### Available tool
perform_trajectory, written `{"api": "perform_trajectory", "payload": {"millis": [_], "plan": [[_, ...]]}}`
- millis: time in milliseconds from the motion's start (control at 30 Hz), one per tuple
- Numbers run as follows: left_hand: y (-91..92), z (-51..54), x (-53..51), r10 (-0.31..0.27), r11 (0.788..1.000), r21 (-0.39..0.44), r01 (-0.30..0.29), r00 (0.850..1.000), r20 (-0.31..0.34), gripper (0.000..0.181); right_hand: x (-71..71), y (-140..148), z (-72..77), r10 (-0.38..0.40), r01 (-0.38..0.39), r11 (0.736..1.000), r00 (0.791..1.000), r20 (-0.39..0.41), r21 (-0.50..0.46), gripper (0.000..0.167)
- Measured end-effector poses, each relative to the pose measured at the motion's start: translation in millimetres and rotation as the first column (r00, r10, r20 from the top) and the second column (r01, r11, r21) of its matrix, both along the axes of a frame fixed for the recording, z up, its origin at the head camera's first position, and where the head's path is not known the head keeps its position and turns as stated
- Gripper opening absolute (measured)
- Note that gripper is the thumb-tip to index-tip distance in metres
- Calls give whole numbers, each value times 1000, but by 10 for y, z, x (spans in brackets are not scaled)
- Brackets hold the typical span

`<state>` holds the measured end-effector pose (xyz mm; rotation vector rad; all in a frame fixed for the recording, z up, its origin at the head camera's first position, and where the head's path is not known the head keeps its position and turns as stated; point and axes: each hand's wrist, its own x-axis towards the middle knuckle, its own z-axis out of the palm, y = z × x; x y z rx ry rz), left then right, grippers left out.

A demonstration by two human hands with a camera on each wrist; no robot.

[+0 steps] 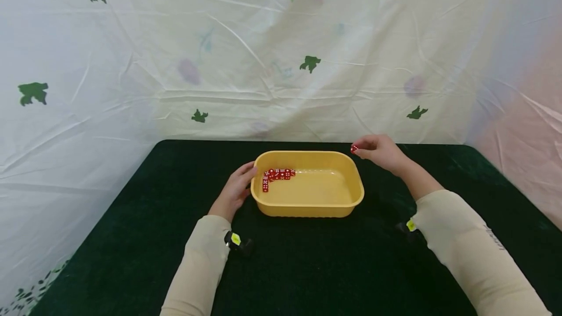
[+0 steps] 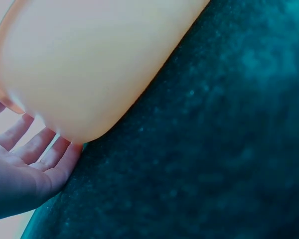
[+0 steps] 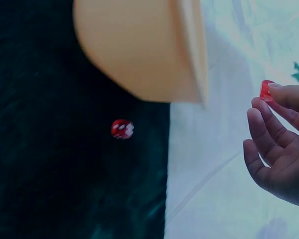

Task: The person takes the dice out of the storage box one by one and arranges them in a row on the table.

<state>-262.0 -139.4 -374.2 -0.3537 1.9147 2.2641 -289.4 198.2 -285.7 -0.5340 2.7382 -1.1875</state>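
A yellow plastic tub stands on the dark green cloth. Several red dice with white pips lie bunched at its left end. My left hand rests against the tub's left end, its fingers touching the outer wall near the rim; the left wrist view shows these fingers only lightly bent. Off the tub's far right corner, my right hand pinches a red die between thumb and fingers, raised above the cloth. Another red die sits on the cloth beside the tub in the right wrist view.
The green cloth covers the table, whose far edge runs just behind the tub. A pale curtain with green leaf shapes hangs behind and to both sides. Dark wrist cameras sit at the sleeves.
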Motion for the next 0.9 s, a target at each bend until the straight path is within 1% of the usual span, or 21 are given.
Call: {"api": "perform_trajectory", "payload": {"millis": [167,300,433,667,900], "plan": [[8,13,6,6,1000,-1,-6,1000,11,37,29,139,-123,-32,32,999,999,7,-7,27],[10,20,14,3,1000,-2,-3,1000,11,38,68,235,-213,-69,69,998,996,57,-6,30],[16,26,16,1,1000,2,-1,1000,9,38,94,310,-311,-88,90,996,991,102,-11,30],[20,38,27,0,1000,1,0,1000,2,39,111,421,-493,-87,89,996,986,140,-7,30],[33,52,28,-2,1000,1,2,1000,1,39,139,481,-637,-74,75,997,980,187,3,31]]}}
